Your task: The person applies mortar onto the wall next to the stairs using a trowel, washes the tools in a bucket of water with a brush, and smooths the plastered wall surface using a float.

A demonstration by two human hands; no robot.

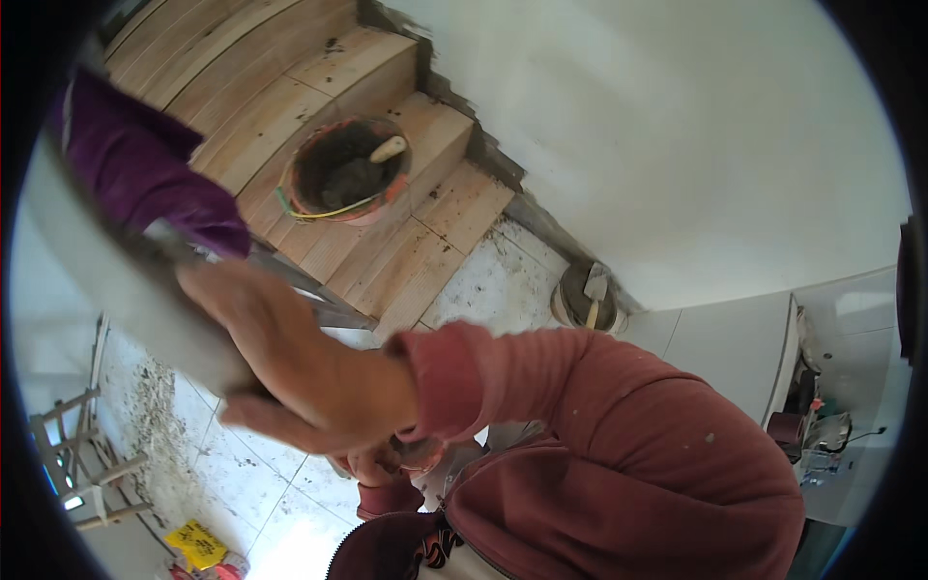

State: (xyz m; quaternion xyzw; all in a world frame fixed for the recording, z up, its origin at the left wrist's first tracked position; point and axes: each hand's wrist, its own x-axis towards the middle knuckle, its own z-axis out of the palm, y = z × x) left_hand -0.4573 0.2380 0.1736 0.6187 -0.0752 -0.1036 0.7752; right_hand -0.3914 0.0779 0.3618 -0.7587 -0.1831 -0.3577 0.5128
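My right hand [300, 372], reaching across from a dusty red sleeve, is at the edge of a pale curved wall [97, 261]. Its thumb and fingers bend around something dark grey that is mostly covered and blurred; I cannot make out what it is. Lower down, close to my body, my left hand [374, 464] has curled fingers. A small reddish-orange thing [421, 452] shows beside them, partly hidden by my right arm. Purple cloth [145, 164] lies along the wall's edge beyond my right hand; whether it is a sleeve or loose cloth is unclear.
On wood-look steps [387, 256] stands an orange bucket [300, 159] of grey mortar with a wooden-handled tool [389, 149]. Another bucket [561, 307] with a trowel [594, 287] stands by the white wall [677, 145]. A wooden frame [92, 454] and yellow bag [195, 544] are lower left.
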